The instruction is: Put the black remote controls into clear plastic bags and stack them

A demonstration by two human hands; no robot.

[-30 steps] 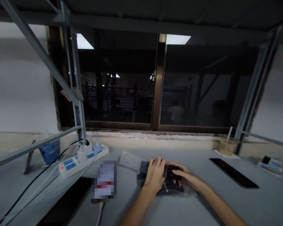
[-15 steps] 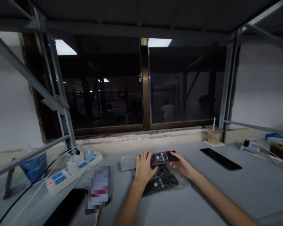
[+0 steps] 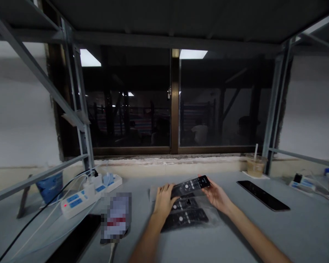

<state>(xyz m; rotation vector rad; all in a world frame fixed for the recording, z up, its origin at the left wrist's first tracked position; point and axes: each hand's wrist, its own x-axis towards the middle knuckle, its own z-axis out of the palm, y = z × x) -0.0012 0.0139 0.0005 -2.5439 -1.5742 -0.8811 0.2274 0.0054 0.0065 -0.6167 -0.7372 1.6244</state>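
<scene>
A black remote control [image 3: 186,187], partly inside a clear plastic sleeve, is held between both hands, tilted with its right end higher. My left hand [image 3: 163,199] closes over its left end, fingers on top and thumb along the lower edge. My right hand [image 3: 217,193] grips its right end, where the bare dark tip shows outside the plastic. Below it on the table lie another black remote control [image 3: 185,204] and a third remote control [image 3: 185,218], both in clear plastic. My left hand hides their left parts.
A white power strip [image 3: 91,195] with plugs and cables lies left, near a phone with a blurred screen [image 3: 115,217] and a dark flat device [image 3: 75,239]. On the right are a black phone [image 3: 263,195] and a drink cup with a straw [image 3: 254,167]. Metal posts [image 3: 274,106] flank the table.
The held remote control's right end has risen and turned more upward, with my right hand moving along. My left hand stays at the left end. The view has shifted slightly left.
</scene>
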